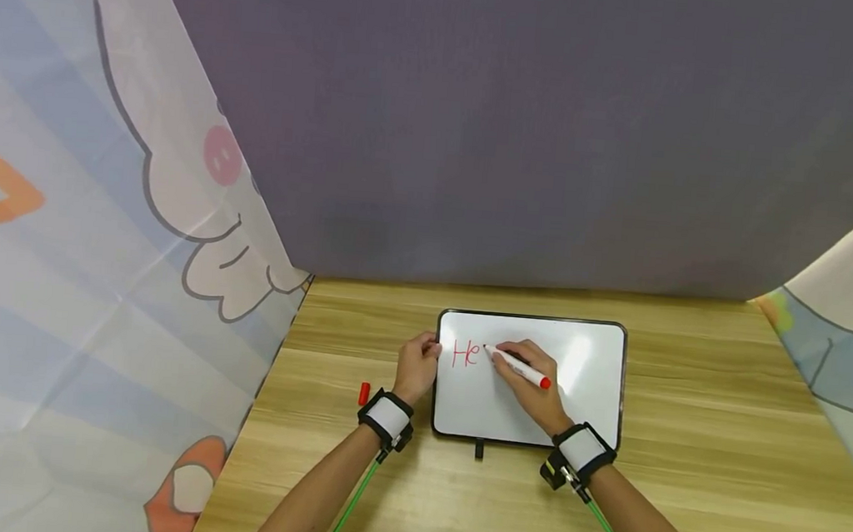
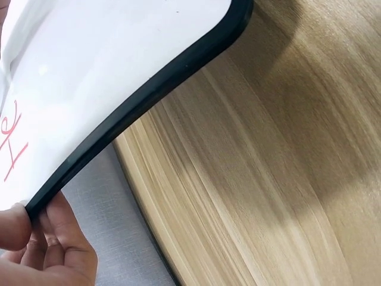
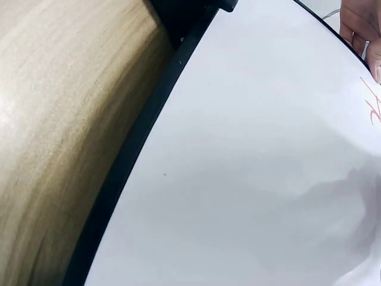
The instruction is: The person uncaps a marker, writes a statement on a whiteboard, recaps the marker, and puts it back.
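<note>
A whiteboard with a black frame lies on the wooden table, red letters "He" at its upper left. My right hand holds a white marker with a red end, its tip at the board's surface just right of the letters. On the board's left edge my left hand pinches the frame, thumb on top and fingers curled below, as the left wrist view shows at the black frame. The right wrist view shows the board's surface and the left hand's fingers, while the marker is out of sight.
A red marker cap lies on the table left of the board. A small black piece sticks out from the board's bottom edge. Behind stands a grey panel, with printed cloth at the left side.
</note>
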Available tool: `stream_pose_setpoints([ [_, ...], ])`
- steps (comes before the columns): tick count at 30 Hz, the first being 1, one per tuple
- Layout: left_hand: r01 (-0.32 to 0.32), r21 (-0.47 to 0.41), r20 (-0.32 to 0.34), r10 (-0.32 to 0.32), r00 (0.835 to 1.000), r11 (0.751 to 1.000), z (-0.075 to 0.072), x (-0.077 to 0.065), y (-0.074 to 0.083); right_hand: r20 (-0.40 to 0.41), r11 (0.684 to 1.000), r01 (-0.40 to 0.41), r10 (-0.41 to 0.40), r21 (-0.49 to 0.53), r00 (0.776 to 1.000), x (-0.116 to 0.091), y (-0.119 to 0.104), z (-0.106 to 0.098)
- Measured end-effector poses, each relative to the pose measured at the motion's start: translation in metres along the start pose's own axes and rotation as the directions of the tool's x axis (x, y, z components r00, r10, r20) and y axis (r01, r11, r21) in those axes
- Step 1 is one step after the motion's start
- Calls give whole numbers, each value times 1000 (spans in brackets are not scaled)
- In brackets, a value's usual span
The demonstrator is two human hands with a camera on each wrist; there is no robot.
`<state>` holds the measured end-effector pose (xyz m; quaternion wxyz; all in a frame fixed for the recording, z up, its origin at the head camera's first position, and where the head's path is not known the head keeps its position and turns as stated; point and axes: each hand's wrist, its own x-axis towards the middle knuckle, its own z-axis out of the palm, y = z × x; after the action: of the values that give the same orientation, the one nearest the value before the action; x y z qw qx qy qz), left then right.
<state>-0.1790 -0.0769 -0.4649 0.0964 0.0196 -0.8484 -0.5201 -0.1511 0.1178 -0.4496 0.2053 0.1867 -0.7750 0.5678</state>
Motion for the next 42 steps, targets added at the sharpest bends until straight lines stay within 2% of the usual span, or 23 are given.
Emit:
stream_pose_setpoints([
  [4, 0, 3, 5, 0, 1000, 1000, 1, -1, -1, 6, 1000, -4, 4, -7, 1000, -3, 3, 0],
  [12, 13, 4, 4, -13, 1000, 1000, 1, 1, 0, 86, 1000, 7, -8, 10, 996, -11, 5, -1],
  [19, 20, -1, 1, -20, 1000, 1000, 0, 1, 2, 101, 1000, -15, 15, 2, 995, -14, 2, -4],
  [23, 13, 1, 1, -13, 1000, 1000, 0, 1, 3, 80, 1000, -12, 12, 2, 997, -14, 1, -6],
  [28, 20, 8, 0, -20, 1000, 1000, 0, 0, 2, 15, 999, -32, 33, -25, 999, -9, 1, -8],
  [34, 25, 9, 4, -25, 1000, 1000, 0, -1, 0, -31, 996, -74, 73, -44, 997, -4, 20, -5],
  [38, 14, 7, 5, -14, 1000, 1000, 0, -1, 0, -40, 997, -72, 71, -38, 997, -4, 32, -4],
  [42, 1, 8, 4, -1, 1000, 1000, 0, 0, 0, -48, 997, -56, 54, -43, 997, -3, 33, -4],
])
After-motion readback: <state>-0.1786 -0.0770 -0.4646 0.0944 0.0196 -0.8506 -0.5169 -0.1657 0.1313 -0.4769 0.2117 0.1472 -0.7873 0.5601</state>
